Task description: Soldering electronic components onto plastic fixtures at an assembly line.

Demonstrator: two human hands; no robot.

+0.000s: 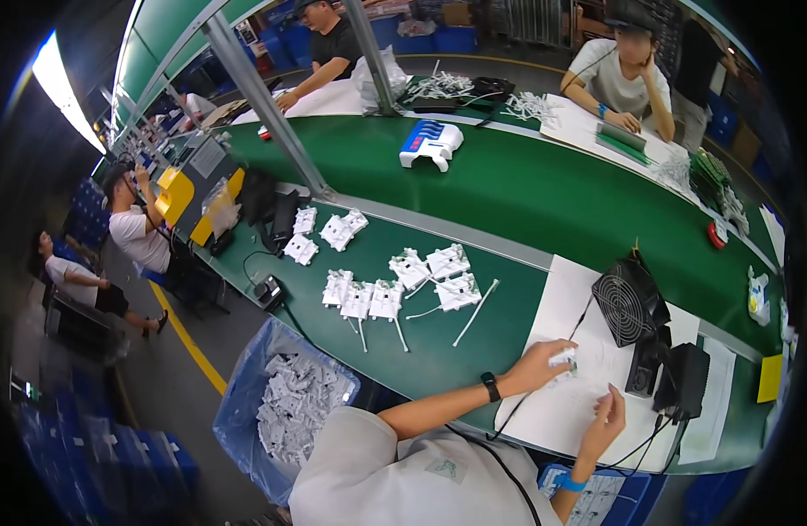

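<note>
My left hand [535, 368], with a black watch at its wrist, is closed around a small white plastic part [562, 361] above a white sheet [544, 320] on the bench. The fingers cover much of that part. To its right, my right hand [604, 425] is raised over the same sheet, loosely curled with fingers apart, and I see nothing in it. A blue band [568, 482] circles the right wrist. Beyond my hands stands a black fan with a round grille [628, 307]. Beside it are a black box-shaped device [684, 381] and cables.
Several white plastic assemblies [386, 298] lie on the green bench to the left, some with white strips. A blue-lined bin [237, 412] of white parts stands below. Past a metal rail, a green conveyor [351, 158] carries a white-and-blue housing [431, 143]. People sit across it.
</note>
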